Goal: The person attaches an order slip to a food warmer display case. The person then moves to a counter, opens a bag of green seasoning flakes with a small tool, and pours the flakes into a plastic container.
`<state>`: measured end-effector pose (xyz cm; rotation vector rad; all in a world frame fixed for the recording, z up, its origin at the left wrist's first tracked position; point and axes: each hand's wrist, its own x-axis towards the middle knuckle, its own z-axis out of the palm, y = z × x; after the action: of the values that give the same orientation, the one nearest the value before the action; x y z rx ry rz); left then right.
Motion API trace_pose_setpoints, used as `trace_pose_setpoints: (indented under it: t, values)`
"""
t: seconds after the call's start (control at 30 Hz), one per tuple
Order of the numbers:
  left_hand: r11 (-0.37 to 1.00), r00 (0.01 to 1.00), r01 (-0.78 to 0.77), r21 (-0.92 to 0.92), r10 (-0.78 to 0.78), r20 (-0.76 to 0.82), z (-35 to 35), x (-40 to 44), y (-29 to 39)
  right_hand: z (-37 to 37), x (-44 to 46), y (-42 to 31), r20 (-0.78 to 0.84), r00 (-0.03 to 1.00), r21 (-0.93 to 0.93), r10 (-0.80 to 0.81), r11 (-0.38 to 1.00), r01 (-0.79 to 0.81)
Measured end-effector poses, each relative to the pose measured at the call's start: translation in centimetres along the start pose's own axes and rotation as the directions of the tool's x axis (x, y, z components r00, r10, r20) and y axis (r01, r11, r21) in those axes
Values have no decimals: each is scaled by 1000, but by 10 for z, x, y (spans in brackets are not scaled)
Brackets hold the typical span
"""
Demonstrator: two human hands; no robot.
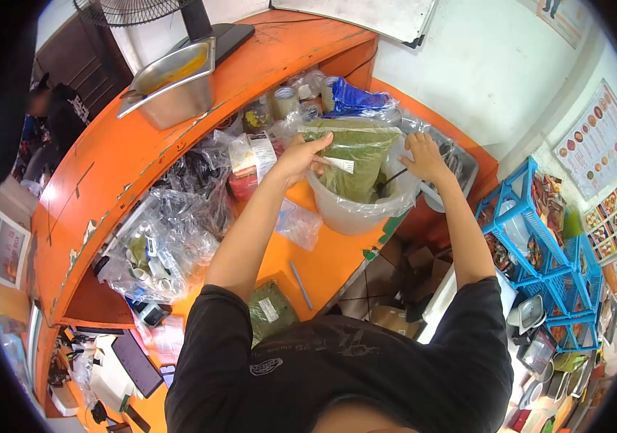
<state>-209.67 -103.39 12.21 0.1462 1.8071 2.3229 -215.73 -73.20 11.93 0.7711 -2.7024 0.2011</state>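
My left hand (pixel 301 157) is closed on a clear plastic bag of green powder (pixel 357 148) with a white label. The bag stands tilted at the mouth of a whitish plastic bucket (pixel 348 215), its lower part inside. A clear plastic liner hangs over the bucket's rim. My right hand (pixel 426 157) is at the right rim, fingers curled over the liner's edge. A thin black handle (pixel 395 175) slants out of the bucket close to my right thumb; its lower end is hidden. Another bag of green powder (pixel 271 312) lies near my body, beside a grey-blue pen-like stick (pixel 300 283).
An orange counter (pixel 330 270) holds plastic bags (pixel 157 245), jars (pixel 285 101) and a blue packet (pixel 355 97). A metal pan (pixel 175 86) stands on the raised ledge. Blue crates (pixel 532 224) are stacked at right. Another person (pixel 67 119) is at far left.
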Motion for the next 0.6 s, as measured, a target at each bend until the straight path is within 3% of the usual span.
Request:
trace_pose_setpoints:
  t: [0.07, 0.1, 0.17, 0.2, 0.27, 0.33, 0.43, 0.53, 0.6]
  values:
    - [1000, 1000, -11, 4, 11, 0, 2, -2, 3, -6, -2, -3, -143, 989, 35, -42, 998, 47]
    - [1000, 1000, -21, 6, 21, 1, 3, -3, 4, -12, 2, -5, -207, 978, 321, 3, 945, 65]
    - [1000, 1000, -23, 16, 23, 6, 3, -2, 2, -23, 9, -13, -274, 951, 784, 140, 606, 136]
    - [1000, 1000, -17, 26, 16, 12, 2, 0, 0, -26, 10, -17, -150, 979, 833, 136, 551, 51]
    - [998, 1000, -2, 56, 1, 14, 1, 3, -2, -29, 11, -25, 98, 990, 891, 102, 433, -133]
    - [996, 1000, 11, 91, -11, 3, 3, 5, -1, -32, 9, -36, 55, 987, 880, 150, 460, -119]
    - [998, 978, 59, 8, -57, -200, 15, 1, 4, -32, 10, -38, -50, 978, 861, 203, 505, -60]
    - [995, 990, -51, 82, 61, -124, 15, -3, 11, -37, 9, -42, -87, 965, 839, 246, 541, -63]
    - [981, 977, -97, 168, 126, -170, 17, -2, 14, -40, 8, -45, -92, 959, 843, 269, 534, -69]
